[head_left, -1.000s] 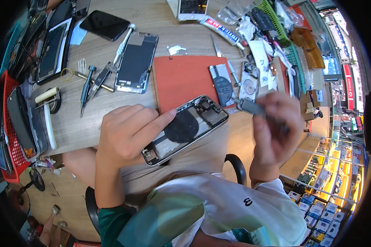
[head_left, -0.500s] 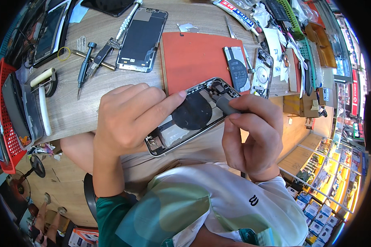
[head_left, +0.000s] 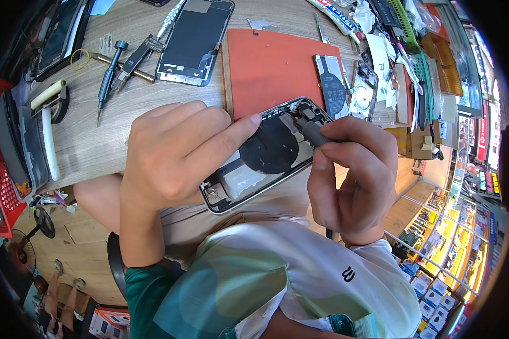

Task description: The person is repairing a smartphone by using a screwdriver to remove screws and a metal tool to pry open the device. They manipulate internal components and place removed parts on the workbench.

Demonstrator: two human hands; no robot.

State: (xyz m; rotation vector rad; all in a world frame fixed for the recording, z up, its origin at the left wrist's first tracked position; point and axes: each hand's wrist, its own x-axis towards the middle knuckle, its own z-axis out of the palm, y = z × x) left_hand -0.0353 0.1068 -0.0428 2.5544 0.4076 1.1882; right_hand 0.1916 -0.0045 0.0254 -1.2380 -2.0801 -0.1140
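My left hand [head_left: 178, 152] grips an opened phone housing [head_left: 266, 144] by its left side, the index finger lying along the upper edge. The housing is tilted above my lap, with a round black pad in its middle and small parts exposed near its upper right end. Pinched between thumb and fingers of my right hand [head_left: 353, 178] is a short, dark grey, round-handled tool [head_left: 315, 133]. It points down into the parts at that end of the housing. I cannot make out exactly what its tip touches.
An orange-red mat [head_left: 277, 68] lies beyond the housing, with a phone battery [head_left: 330, 85] at its right edge. A detached phone screen [head_left: 195, 42], a blue-grey screwdriver [head_left: 111, 76] and a second phone housing [head_left: 363, 90] are on the table. A red basket [head_left: 3, 217] stands left.
The whole view has shifted slightly, and the tabletop things sit higher in it. The tool leans a little differently in my right hand; both hands keep their holds.
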